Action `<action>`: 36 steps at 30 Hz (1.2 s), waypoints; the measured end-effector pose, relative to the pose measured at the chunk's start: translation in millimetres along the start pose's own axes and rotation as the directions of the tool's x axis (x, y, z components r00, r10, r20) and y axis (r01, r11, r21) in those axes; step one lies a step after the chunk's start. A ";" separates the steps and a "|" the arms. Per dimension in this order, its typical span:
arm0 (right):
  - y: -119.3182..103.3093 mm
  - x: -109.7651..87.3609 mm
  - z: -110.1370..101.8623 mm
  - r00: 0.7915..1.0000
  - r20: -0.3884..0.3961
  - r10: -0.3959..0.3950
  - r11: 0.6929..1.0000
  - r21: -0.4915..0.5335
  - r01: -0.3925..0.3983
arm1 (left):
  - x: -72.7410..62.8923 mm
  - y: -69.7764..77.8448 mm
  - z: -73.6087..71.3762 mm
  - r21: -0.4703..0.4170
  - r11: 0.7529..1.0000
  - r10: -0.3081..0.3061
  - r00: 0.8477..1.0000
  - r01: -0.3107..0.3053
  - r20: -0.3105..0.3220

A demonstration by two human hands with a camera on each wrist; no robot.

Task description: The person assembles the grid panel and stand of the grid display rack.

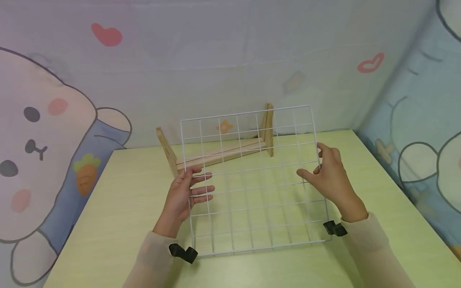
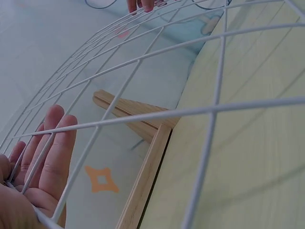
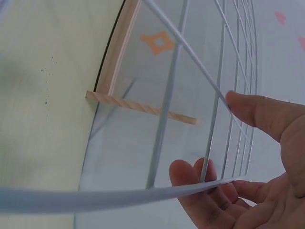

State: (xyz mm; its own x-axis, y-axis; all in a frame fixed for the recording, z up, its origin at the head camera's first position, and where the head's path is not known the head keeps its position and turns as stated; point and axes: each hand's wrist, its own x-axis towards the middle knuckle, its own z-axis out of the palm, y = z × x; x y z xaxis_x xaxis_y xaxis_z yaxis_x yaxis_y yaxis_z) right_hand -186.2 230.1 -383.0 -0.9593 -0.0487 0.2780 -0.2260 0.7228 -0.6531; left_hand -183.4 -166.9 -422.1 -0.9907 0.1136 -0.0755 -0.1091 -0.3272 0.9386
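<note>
A white wire grid panel (image 1: 253,249) stands tilted up between my two hands over the table. My left hand (image 1: 179,193) holds its left edge, the thumb side at the frame wire and the fingers stretched out behind the mesh. On the opposite edge my right hand (image 1: 333,178) grips the side wire; in the right wrist view the thumb (image 3: 257,112) lies against one wire while the fingers (image 3: 202,198) curl behind the edge. Behind the panel is a wooden stand (image 1: 167,149) with two upright ends joined by a long grooved bar, partly seen through the mesh.
The pale yellow-green table (image 1: 119,208) reaches back to a printed cloth (image 1: 216,52) with cartoon figures and hearts. The wooden stand lies slantwise near the table's back edge. Small black clips (image 1: 183,253) sit at both wrists, close to the panel's lower corners.
</note>
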 end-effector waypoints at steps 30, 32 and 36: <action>-82.1 -28.9 85.3 0.933 0.063 -0.355 0.920 -0.152 0.360 | -0.8 -3.6 8.9 -0.022 1.000 0.010 1.000 -0.011 -0.028; -84.4 -28.0 87.5 0.931 0.085 -0.355 0.920 -0.148 0.364 | -0.7 -3.9 9.6 -0.021 1.000 0.012 1.000 -0.012 -0.028; -86.6 -24.6 92.2 0.932 0.118 -0.343 0.922 -0.147 0.358 | -0.3 -5.1 12.1 -0.026 1.000 0.012 1.000 -0.012 -0.018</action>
State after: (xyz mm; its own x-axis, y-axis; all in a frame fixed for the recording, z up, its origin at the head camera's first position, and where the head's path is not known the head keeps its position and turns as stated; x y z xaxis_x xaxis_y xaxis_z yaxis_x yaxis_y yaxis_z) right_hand -158.6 105.2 -398.2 -0.8362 -0.3747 0.4006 -0.5272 0.7504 -0.3987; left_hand -181.6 -153.9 -422.8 -0.9932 0.0931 -0.0702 -0.0989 -0.3526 0.9306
